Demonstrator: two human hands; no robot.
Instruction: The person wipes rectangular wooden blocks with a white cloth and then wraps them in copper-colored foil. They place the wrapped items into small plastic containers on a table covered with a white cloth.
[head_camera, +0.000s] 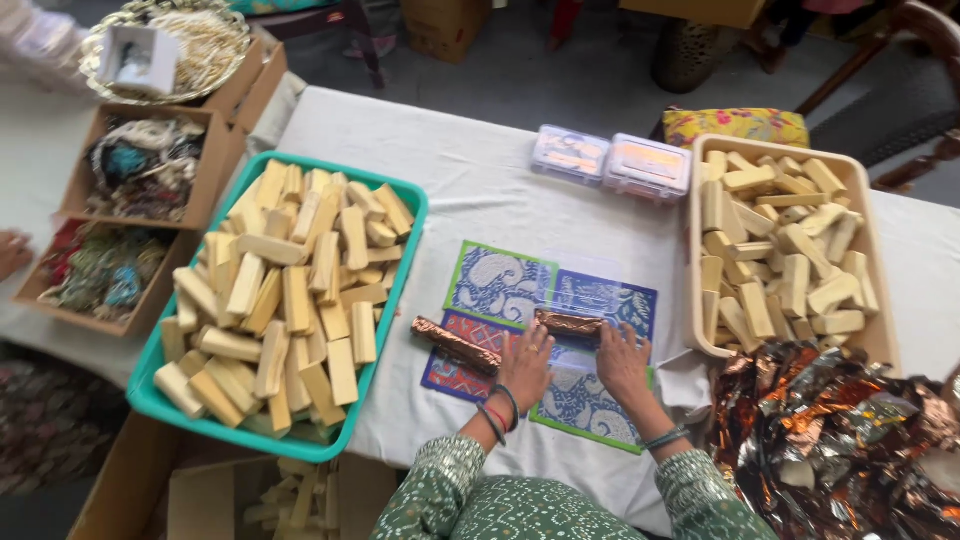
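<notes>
Both of my hands rest on a patterned blue and green mat (500, 285) in the middle of the white-covered table. My left hand (526, 362) and my right hand (622, 360) press flat with fingertips on a copper-foil-wrapped bar (568, 322) lying across the mat. A second foil-wrapped bar (455, 343) lies on the mat just left of my left hand. A clear plastic sheet partly covers the mat's upper right.
A green tray (412, 200) heaped with pale wooden blocks stands left. A beige tray (695, 270) of similar blocks stands right. Crumpled copper foil sheets (840, 430) lie near right. Two small clear boxes (610, 160) sit behind. Cardboard boxes of trinkets stand far left, with another person's hand (12, 252).
</notes>
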